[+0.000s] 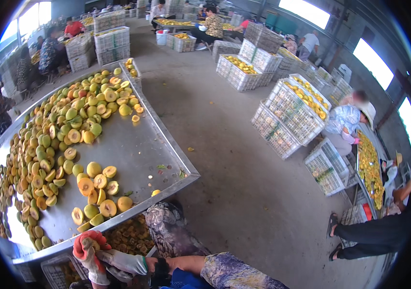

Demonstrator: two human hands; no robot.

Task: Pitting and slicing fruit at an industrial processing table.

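Observation:
My left hand [90,249], in a glove with red coating and a pale cuff, is at the near metal rim of the sorting table, its fingers curled. Whatever it may hold is too unclear to tell. My right hand [120,262], in a whitish glove with a green-edged cuff, reaches in from the right and meets the left one; its fingers are largely hidden. Beyond them on the metal table [126,144] lie halved yellow-orange stone fruits [100,181], seemingly peaches or apricots. A large heap of whole and halved fruits [46,151] spreads along the far and left sides.
Below the rim, a crate holds cut fruit pieces [129,236]; another crate [52,274] is beside it. Stacked plastic crates [292,112] stand across the concrete floor. Several people work at other tables; a person's dark-trousered legs [368,234] extend at right.

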